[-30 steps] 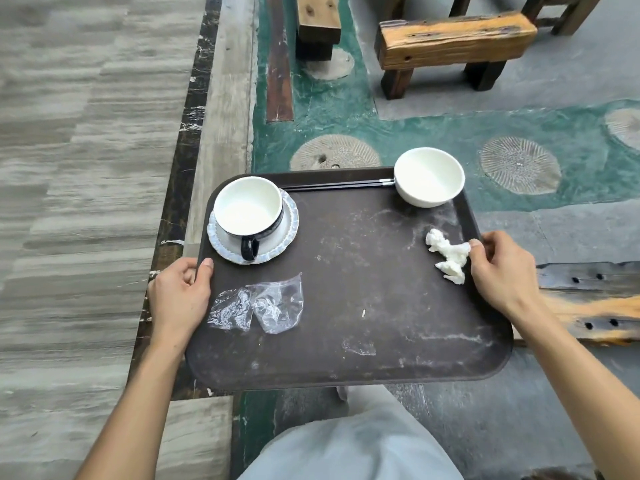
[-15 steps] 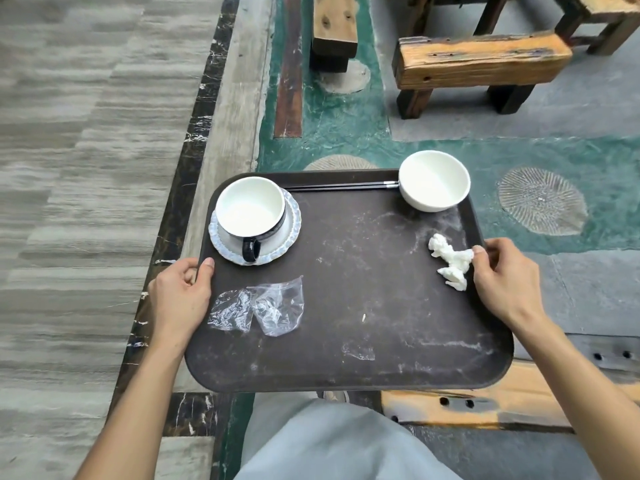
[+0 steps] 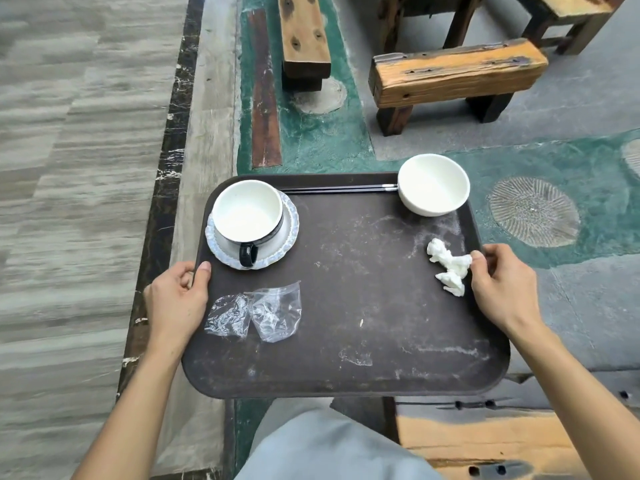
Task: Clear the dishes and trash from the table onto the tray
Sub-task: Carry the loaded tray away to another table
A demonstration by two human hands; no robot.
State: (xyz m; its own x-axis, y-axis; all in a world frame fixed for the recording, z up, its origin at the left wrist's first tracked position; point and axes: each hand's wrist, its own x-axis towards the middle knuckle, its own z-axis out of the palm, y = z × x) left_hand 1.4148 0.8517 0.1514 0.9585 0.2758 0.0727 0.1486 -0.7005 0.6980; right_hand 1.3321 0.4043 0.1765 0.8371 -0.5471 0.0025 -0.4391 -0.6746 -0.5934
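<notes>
I carry a dark brown tray [image 3: 363,341] in the air above the floor. My left hand [image 3: 176,299] grips its left rim and my right hand [image 3: 498,289] grips its right rim. On the tray stand a white cup with a dark handle [image 3: 247,216] on a pale blue saucer [image 3: 289,233] at the far left, and a white bowl [image 3: 433,184] at the far right corner. Black chopsticks [image 3: 339,189] lie along the far rim. A crumpled white napkin [image 3: 448,263] lies by my right thumb. A clear plastic bag [image 3: 256,313] lies near my left hand.
A wooden bench [image 3: 457,74] stands ahead on the right, and a wooden beam [image 3: 303,32] ahead in the middle. Another wooden bench [image 3: 485,441] is low on the right beside my leg. The floor is green and grey stone, with grey planks on the left.
The tray with everything on it has stayed in both hands while the floor and benches slid down and nearer in view. Nothing on the tray has shifted.
</notes>
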